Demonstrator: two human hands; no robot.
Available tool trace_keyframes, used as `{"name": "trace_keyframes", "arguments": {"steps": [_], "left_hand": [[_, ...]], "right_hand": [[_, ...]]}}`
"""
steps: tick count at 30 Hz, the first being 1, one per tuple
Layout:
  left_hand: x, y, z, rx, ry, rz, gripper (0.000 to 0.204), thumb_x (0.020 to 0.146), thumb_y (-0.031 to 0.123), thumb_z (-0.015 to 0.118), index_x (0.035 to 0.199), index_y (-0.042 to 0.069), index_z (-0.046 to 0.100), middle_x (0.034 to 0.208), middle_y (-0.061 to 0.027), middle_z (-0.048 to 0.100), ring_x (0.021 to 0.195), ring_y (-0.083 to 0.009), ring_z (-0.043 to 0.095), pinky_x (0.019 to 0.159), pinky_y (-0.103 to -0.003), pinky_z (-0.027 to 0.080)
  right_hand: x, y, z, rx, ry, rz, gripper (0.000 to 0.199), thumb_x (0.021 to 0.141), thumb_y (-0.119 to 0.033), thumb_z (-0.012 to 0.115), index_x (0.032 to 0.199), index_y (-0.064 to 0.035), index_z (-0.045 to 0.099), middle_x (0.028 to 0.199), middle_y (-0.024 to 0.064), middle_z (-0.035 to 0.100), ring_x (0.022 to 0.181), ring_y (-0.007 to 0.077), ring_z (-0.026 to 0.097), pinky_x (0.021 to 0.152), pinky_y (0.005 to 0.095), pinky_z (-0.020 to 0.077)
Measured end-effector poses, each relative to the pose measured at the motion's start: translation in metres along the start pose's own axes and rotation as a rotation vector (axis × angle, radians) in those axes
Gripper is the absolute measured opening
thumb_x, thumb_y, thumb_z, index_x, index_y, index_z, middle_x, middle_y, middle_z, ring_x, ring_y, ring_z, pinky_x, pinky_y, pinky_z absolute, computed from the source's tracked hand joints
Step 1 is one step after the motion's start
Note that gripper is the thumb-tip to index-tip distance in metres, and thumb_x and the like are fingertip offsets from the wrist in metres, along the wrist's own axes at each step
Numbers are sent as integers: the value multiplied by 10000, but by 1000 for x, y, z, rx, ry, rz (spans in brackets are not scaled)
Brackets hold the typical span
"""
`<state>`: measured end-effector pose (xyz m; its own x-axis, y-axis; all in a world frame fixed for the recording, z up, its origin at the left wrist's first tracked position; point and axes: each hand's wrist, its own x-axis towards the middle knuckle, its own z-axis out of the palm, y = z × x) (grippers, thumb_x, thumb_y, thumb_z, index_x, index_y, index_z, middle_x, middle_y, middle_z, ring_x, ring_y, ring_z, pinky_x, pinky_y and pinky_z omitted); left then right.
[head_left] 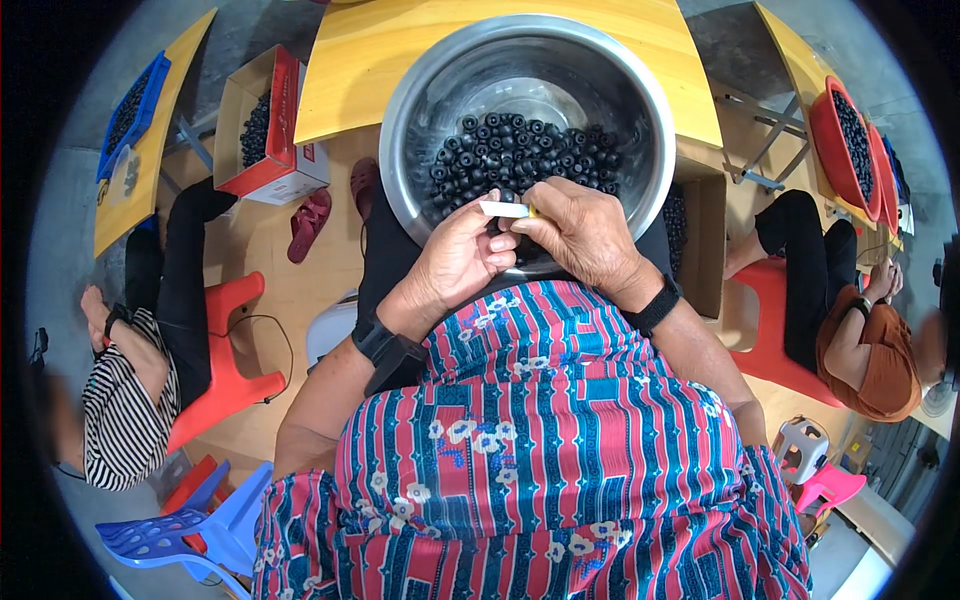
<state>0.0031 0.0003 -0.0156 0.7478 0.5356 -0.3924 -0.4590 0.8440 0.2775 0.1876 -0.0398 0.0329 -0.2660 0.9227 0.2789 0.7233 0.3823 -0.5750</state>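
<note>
A large steel bowl [395,130] rests at my lap against the table, with many small black round parts [500,150] heaped in it. Over its near rim, my right hand [585,232] is closed round a small knife [505,209] with a pale flat blade and a bit of yellow handle showing. The blade points left, across the fingertips of my left hand [462,250]. My left fingers are curled in a pinch around one of the black parts, mostly hidden by the fingers and blade.
The yellow table [345,70] stands ahead. A red-and-white carton [285,120] of black parts is at left, another carton [708,235] at right. Co-workers sit on red chairs both sides, near a blue tray [150,85] and red basins [830,130]. Pink slippers [308,225] lie on the floor.
</note>
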Motion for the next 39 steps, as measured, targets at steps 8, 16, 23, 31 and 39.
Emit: {"name": "trace_keyframes", "arguments": {"steps": [8,16,23,31,39], "left_hand": [[-1,-1,0,-3,-10,9,78,975,218,541,968,141,546,850,20,507,678,-73,447,542,-190,358],[0,0,-7,15,-152,38,116,992,210,521,1051,116,554,935,-2,512,712,-69,420,579,-188,356],[0,0,-6,78,-172,68,129,994,189,508,1071,97,552,927,13,508,702,-51,400,564,-174,339],[0,2,-4,113,-202,70,174,994,173,498,1125,68,544,906,10,488,697,-53,391,576,-177,349],[-2,0,0,146,-281,84,190,1014,238,475,1088,68,519,878,3,442,727,-79,413,599,-200,365]], "right_hand": [[2,1,0,6,-5,10,249,870,-321,635,868,-81,568,771,108,556,706,322,598,600,422,459],[2,3,0,21,6,17,254,874,-330,629,875,-82,571,777,110,561,714,329,595,608,427,461],[3,1,-1,30,-2,28,255,881,-334,619,878,-83,570,782,106,568,724,326,598,615,424,468],[2,3,2,66,-21,36,250,888,-325,614,878,-78,576,763,123,563,720,339,593,611,425,457],[2,21,-1,258,114,337,229,908,-219,617,882,5,582,779,212,576,742,367,600,667,393,462]]}}
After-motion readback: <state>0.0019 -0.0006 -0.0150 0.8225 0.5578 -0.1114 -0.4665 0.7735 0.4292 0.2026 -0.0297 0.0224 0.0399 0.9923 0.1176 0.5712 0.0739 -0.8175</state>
